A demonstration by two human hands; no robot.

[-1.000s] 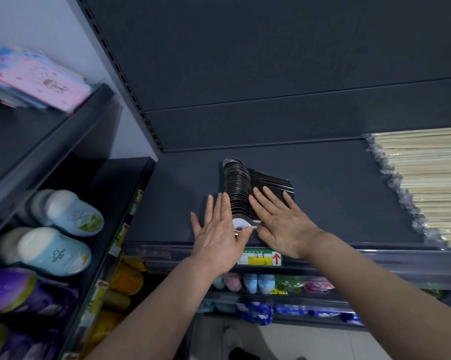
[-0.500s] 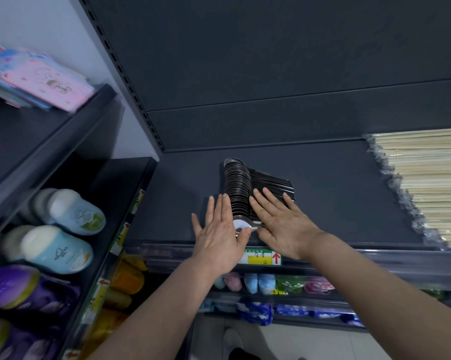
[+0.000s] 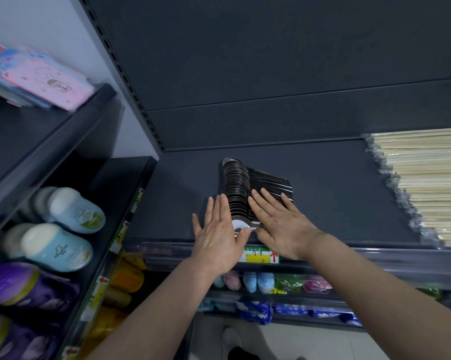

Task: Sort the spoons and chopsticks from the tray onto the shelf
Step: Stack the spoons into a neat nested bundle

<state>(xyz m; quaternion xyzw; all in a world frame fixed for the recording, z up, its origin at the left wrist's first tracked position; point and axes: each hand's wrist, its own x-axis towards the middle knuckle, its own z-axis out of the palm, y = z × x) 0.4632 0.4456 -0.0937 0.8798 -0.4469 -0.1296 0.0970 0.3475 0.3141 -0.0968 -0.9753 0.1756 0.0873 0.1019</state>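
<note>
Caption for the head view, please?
Left hand and right hand, fingers straight, touch a nested row of shiny metal spoons on the dark grey shelf.

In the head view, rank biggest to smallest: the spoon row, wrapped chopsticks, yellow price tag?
1. wrapped chopsticks, even though the frame edge cuts them off
2. spoon row
3. yellow price tag

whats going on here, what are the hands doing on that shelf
A person is squaring up a nested row of metal spoons on the dark shelf. The left hand lies flat beside the bowls, and the right hand presses flat on the handles. Neither grips anything. Wrapped chopsticks sit at the shelf's right end.
</note>
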